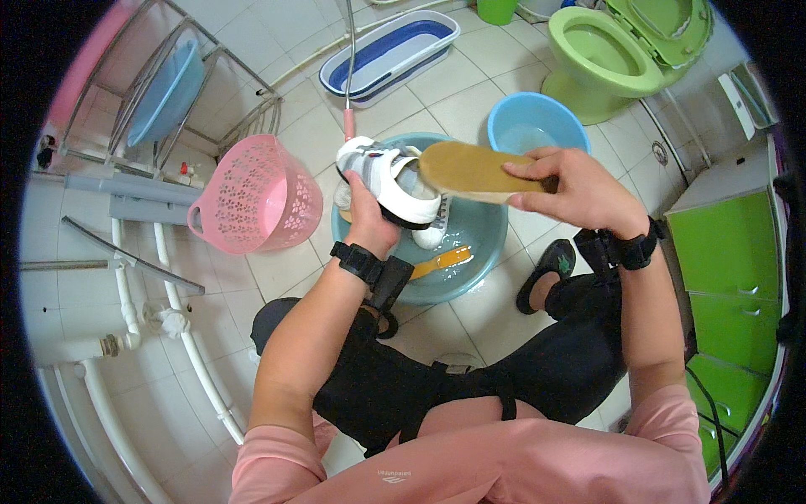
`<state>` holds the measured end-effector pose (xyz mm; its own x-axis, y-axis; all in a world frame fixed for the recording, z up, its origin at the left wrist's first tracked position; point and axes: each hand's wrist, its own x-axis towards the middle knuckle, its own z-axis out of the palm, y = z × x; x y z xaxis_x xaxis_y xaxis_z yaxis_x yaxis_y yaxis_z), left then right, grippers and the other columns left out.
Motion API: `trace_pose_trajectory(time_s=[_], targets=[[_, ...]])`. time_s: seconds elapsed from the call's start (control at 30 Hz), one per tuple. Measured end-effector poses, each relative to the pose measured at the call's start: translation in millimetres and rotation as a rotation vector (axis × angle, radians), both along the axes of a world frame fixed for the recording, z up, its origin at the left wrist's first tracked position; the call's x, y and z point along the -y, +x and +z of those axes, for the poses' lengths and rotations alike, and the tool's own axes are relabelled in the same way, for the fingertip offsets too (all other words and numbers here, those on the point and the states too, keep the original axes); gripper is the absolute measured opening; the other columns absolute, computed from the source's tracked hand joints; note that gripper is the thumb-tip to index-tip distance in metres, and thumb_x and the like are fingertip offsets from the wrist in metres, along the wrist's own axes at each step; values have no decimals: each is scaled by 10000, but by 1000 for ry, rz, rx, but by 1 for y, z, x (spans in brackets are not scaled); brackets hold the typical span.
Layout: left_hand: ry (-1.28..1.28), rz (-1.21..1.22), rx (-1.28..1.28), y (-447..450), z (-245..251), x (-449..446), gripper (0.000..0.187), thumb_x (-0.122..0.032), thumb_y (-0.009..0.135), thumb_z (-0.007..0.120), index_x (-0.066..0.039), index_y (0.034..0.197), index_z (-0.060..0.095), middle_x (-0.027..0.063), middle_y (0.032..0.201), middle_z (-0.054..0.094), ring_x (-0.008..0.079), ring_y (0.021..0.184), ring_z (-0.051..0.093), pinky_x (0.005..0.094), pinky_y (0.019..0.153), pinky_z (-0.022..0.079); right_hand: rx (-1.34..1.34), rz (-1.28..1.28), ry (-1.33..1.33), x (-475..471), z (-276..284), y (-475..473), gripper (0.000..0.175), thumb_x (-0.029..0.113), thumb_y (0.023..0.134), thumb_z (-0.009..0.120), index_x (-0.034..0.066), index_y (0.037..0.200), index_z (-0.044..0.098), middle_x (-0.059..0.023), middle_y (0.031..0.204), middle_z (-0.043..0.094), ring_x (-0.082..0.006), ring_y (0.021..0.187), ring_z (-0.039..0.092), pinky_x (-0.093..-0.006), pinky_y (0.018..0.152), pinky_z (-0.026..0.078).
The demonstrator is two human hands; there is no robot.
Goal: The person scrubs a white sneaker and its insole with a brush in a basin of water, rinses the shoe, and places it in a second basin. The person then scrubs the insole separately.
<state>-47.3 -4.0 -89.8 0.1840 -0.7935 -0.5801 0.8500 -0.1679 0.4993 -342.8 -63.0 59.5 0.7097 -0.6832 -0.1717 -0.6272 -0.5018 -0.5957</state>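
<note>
My left hand [370,217] grips a white and grey sneaker [390,183] by its side, above a round blue-green basin [488,252]. Between the fingers and thumb of my right hand [573,189] is a tan insole [478,170]. Its far end reaches the sneaker's opening; whether the tip is inside I cannot tell. Below, in the water of the basin, rests a second white shoe [431,233], partly covered by the first. An orange-handled brush [450,258] lies in the water too, its other end hidden by my left wrist.
A pink perforated basket [242,195] stands to the left. Beyond the big basin are a blue bucket [535,126] holding water, a white and blue oblong tub [390,53] and a green toilet [598,57]. Green cabinets [724,246] line the right; white pipes [189,353] run along the left wall.
</note>
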Motion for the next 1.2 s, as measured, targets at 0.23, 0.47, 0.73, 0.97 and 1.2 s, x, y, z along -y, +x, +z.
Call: trace_pose_trajectory(time_s=[0.23, 0.47, 0.73, 0.97, 1.2], targets=[[-65, -11, 167, 4, -9, 0, 725, -681, 1080, 277, -136, 1508, 490, 85, 1463, 603, 313, 1334, 576, 476, 1149, 453, -101, 40, 208, -7, -1, 6, 490, 440, 943, 721, -10, 1130, 775, -138, 913, 759, -251, 737, 659, -376, 688, 512], [-89, -132, 385, -7, 8, -8, 763, -688, 1070, 342, -92, 1531, 465, 86, 1476, 594, 282, 1328, 589, 438, 1121, 472, 30, 28, 270, 0, -22, 10, 539, 547, 924, 675, 51, 1094, 799, -167, 807, 743, -279, 701, 664, -410, 681, 522], [-111, -165, 247, -22, 23, -16, 744, -682, 1082, 266, -124, 1543, 440, 79, 1502, 565, 287, 1379, 533, 442, 1159, 431, 196, -154, 30, -53, -64, 57, 504, 498, 950, 638, 112, 1256, 745, -250, 1031, 723, -427, 945, 712, -506, 889, 562], [-159, -179, 179, -36, 20, -14, 752, -702, 1075, 222, -152, 1539, 441, 82, 1490, 568, 296, 1362, 543, 449, 1154, 432, 406, -274, -11, -52, -77, 77, 661, 480, 895, 731, 20, 1357, 619, -287, 1210, 587, -484, 1095, 635, -478, 998, 526], [-155, -132, 136, -16, 25, -3, 785, -719, 1067, 221, -140, 1549, 443, 86, 1509, 554, 297, 1369, 536, 443, 1174, 414, 279, -133, 105, -39, -41, 45, 637, 449, 817, 830, 6, 1229, 630, -246, 1066, 700, -405, 1047, 676, -465, 895, 537]])
